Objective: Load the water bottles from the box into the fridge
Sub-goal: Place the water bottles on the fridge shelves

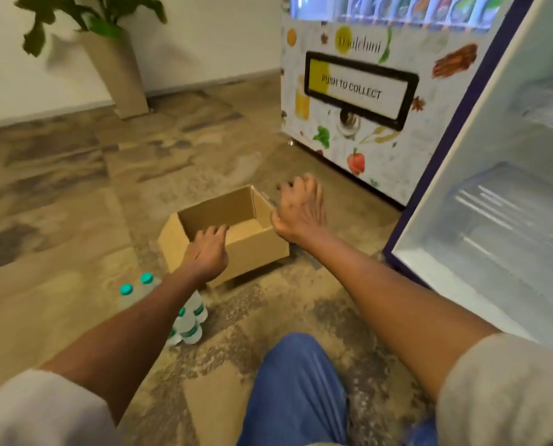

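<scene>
An open cardboard box point(256, 243) sits on the floor ahead of me, and its visible inside looks empty. My left hand point(206, 251) rests on the box's near rim, fingers curled over the edge. My right hand point(299, 209) hovers at the box's right corner with fingers spread, holding nothing. Several clear water bottles with teal caps point(190, 320) stand on the floor to the left, partly hidden behind my left forearm. The fridge point(494, 220) stands open at the right, showing pale shelves and a clear drawer.
A vending machine point(359, 88) marked "PUSH TO COLLECT" stands behind the box, next to the fridge. A tall planter point(117, 72) with a green plant is by the far wall. My knee in blue trousers point(297, 391) is at the bottom.
</scene>
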`<state>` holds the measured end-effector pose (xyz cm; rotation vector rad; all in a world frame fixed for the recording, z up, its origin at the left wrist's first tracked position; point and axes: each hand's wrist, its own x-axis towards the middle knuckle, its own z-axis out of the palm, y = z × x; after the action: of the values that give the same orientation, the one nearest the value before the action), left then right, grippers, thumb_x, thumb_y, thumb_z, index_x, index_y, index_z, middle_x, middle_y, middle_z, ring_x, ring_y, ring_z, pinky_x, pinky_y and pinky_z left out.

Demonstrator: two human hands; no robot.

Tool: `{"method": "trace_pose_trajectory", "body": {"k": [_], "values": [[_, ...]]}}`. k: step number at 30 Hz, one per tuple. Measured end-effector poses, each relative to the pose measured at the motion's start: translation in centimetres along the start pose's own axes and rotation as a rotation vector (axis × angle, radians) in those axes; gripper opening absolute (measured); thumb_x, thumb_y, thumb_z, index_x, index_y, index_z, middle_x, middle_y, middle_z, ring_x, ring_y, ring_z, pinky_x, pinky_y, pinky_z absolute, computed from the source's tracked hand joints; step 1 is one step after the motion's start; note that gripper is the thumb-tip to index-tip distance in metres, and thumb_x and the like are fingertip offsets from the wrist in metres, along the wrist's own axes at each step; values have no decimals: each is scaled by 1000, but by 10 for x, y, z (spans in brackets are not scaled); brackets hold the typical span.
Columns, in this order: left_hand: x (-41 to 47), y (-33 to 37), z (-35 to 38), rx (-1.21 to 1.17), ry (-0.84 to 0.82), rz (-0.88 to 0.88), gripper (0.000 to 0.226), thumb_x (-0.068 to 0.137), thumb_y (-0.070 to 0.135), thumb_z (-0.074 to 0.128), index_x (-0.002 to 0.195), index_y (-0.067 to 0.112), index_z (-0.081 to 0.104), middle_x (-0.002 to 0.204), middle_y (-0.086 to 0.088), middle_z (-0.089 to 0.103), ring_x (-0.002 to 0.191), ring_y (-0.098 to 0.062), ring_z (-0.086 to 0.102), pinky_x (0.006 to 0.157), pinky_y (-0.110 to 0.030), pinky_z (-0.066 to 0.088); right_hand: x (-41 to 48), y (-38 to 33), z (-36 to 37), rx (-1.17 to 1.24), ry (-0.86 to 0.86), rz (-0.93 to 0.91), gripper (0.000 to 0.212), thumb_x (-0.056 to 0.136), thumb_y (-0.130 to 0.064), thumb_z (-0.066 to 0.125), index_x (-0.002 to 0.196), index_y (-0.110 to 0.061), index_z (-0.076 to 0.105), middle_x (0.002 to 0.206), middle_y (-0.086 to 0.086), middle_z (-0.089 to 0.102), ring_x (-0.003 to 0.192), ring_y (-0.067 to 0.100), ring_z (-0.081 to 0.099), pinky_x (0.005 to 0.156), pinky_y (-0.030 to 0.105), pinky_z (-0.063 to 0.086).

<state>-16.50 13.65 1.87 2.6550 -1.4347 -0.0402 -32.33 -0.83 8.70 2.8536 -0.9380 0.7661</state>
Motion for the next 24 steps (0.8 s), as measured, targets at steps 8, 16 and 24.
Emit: {"method": "trace_pose_trajectory", "body": {"k": [8, 16, 24], "values": [[-57, -74, 55, 52, -123, -168, 52, 89, 9, 41, 140, 12, 35, 134, -19, 45, 114, -40, 45, 89, -50, 43, -38, -73, 82, 107, -233, -70, 49, 79, -32, 60, 124, -14, 51, 127, 15, 46, 120, 34, 37, 99, 43, 33], [-87, -117, 89, 180, -239, -307, 77, 77, 48, 59, 138, 8, 34, 141, -18, 38, 125, -41, 36, 96, -57, 37, -69, -137, 149, 188, -576, -262, 59, 82, -22, 63, 135, -18, 40, 136, 19, 36, 119, 36, 38, 97, 44, 36], [-99, -136, 115, 233, -310, -300, 87, 74, 54, 61, 142, 8, 31, 144, -19, 36, 130, -42, 35, 103, -62, 29, -77, -183, 179, 191, -693, -429, 71, 86, -12, 61, 145, -37, 29, 154, 12, 17, 138, 38, 18, 106, 49, 29]]}}
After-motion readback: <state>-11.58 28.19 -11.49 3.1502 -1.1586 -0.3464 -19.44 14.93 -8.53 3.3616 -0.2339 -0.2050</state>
